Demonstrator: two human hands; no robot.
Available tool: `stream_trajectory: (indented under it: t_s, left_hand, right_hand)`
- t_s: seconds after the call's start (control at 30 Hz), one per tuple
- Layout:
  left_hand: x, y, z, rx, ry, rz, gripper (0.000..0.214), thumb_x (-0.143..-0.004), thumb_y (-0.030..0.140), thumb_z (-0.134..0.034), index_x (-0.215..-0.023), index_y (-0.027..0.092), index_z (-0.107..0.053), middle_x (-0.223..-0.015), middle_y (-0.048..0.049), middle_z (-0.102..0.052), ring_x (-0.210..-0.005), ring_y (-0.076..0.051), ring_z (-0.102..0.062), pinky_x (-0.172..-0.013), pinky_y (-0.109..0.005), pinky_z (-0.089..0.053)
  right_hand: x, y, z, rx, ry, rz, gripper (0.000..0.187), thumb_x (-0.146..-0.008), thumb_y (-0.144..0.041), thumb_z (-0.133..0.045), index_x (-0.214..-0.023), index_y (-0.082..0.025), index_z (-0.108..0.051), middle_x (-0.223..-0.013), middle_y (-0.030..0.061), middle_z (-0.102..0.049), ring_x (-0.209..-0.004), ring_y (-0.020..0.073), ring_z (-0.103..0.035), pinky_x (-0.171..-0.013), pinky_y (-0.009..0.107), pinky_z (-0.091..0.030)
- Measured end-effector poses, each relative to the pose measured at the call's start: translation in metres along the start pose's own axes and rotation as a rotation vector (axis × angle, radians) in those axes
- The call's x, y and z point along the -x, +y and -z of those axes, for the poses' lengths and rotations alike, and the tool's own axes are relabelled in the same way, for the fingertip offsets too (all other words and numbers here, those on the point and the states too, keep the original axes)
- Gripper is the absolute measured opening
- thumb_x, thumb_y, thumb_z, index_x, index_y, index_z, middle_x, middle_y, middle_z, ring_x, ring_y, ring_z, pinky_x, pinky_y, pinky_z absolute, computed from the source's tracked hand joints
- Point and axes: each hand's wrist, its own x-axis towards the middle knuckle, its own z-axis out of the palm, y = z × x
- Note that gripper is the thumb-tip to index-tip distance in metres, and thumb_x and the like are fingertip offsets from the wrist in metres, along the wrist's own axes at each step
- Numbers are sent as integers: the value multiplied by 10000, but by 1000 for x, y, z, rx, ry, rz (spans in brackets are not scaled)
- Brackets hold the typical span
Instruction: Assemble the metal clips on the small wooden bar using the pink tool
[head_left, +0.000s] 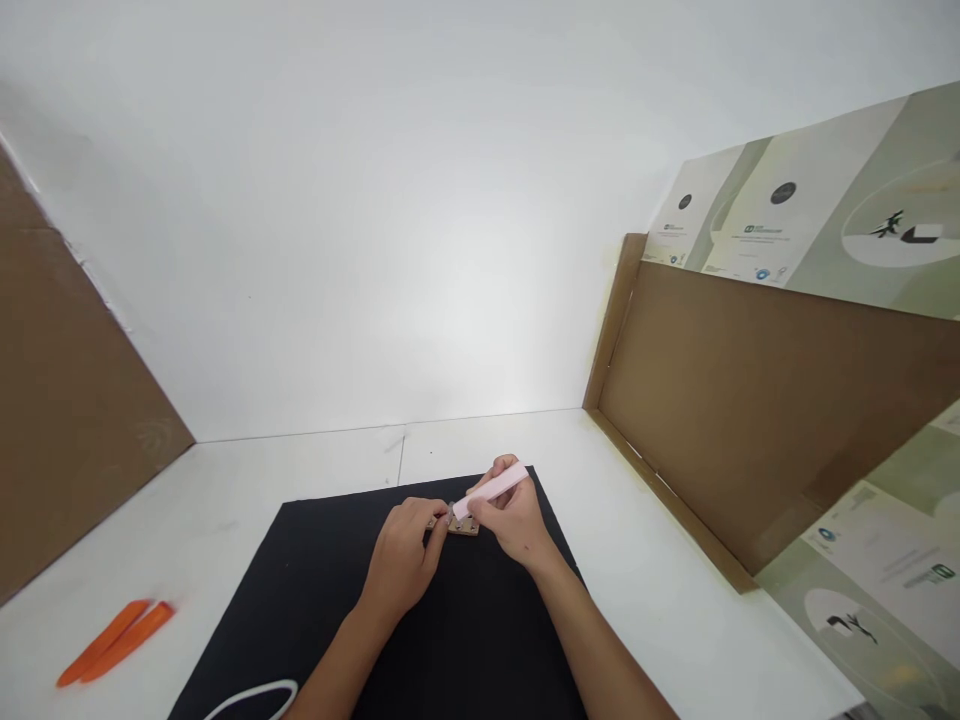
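Head view, clock dial laid over the view, centre as hub. Both bare hands work at 6 o'clock, over a black mat (472, 620) that lies on a white tabletop (637, 560).

Right hand (514, 515): pinching a pale pink stick (491, 489) between thumb and fingers. Stick slants, one end towards 2 o'clock, the other towards 8. The 8 o'clock end sits at a small brown piece (465, 526) with dark markings; whether the two touch, cannot tell.

Left hand (409, 550): thumb and forefinger bent in towards each other at the brown piece, remaining fingers curled close. Cannot tell if the fingertips pinch the piece or only rest against it. Something clear and glinting shows by the fingertips, too small to make out.

Brown piece: on or just above the mat, near its far edge, between the two hands, partly covered by the left fingers.

Surroundings: two orange strips (116, 642) side by side on the tabletop at 8 o'clock, well apart from the hands. White loop (255, 688) between 7 and 8, beside the left forearm. Brown cardboard panel (67, 390) at 9. White wall (420, 200) at 12. Cardboard tray (765, 400) with raised edges towards 3, printed sheets (795, 215) at 2 and 4.
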Motion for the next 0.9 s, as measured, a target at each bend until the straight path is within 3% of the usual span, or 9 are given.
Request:
stream_trajectory:
  t_s: [0.13, 0.23, 0.47, 0.53, 0.77, 0.9]
  left_hand:
    - [0, 1, 0, -2, 1, 4, 201, -957, 287, -434, -958, 214, -622, -920, -61, -672, -832, -210, -598, -762, -362, -465]
    - [0, 2, 0, -1, -3, 11, 198, -953, 284, -442, -949, 211, -626, -920, -58, -671, -832, -208, -597, -759, -359, -463]
    - [0, 2, 0, 1, -5, 7, 195, -952, 270, -436, -932, 206, -618, -914, -62, -672, -831, -211, -600, -755, -366, -461]
    - [0, 2, 0, 1, -4, 5, 193, -952, 269, -435, -930, 207, -617, -911, -65, -674, -827, -211, -601, -746, -364, -462]
    - [0, 1, -1, -1, 1, 2, 200, -955, 277, -433, -945, 208, -621, -919, -67, -680, -838, -211, -603, -762, -366, -462]
    - [0, 0, -1, -17, 19, -7, 203, -952, 278, -434, -949, 212, -627, -920, -68, -684, -844, -214, -607, -759, -362, -460]
  right_hand:
    - [-5, 3, 4, 81, 137, 56, 383, -650, -104, -646, -872, -244, -367, -669, -76, -619, -551, 115, -583, -568, 240, -476]
    - [-7, 2, 8, 106, 165, 57, 376, -649, -96, -639, -864, -243, -367, -646, -87, -601, -516, 104, -555, -533, 229, -462]
    - [1, -1, 5, -22, -85, -30, 405, -599, -78, -617, -866, -250, -366, -696, -78, -629, -512, 107, -549, -478, 221, -464]
    - [2, 0, 3, -28, -103, -42, 404, -602, -91, -624, -869, -252, -366, -704, -73, -636, -514, 113, -557, -482, 227, -472]
    - [-6, 6, 9, 137, 132, 62, 357, -652, -108, -632, -855, -243, -372, -640, -88, -591, -508, 104, -549, -527, 225, -446]
    - [-8, 7, 14, 170, 117, 39, 351, -644, -113, -631, -852, -242, -380, -625, -94, -577, -491, 106, -537, -492, 219, -427]
